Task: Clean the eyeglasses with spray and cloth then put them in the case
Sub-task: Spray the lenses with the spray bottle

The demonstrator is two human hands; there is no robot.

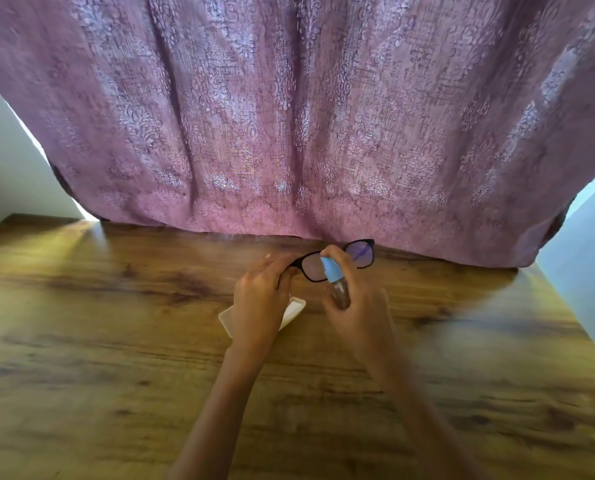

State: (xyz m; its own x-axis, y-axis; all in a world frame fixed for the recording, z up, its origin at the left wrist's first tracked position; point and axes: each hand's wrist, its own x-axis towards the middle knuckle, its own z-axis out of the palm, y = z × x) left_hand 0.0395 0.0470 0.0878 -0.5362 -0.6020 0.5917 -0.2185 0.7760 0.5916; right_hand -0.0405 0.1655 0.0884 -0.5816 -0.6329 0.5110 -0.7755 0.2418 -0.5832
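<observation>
Black-framed eyeglasses (361, 253) are held up above the wooden table, lenses facing me. My left hand (259, 299) grips them at their left end. My right hand (356, 306) holds a small spray bottle (334, 278) with a light blue top and a dark body, a finger on top of the blue cap, right in front of the left lens. A white flat object (294, 311), a cloth or a case, lies on the table under my left hand and is mostly hidden by it.
The wooden table (116, 323) stretches wide to both sides and toward me. A patterned pink curtain (289, 116) hangs right behind the glasses, down to the table's far edge. Pale walls show at the left and right.
</observation>
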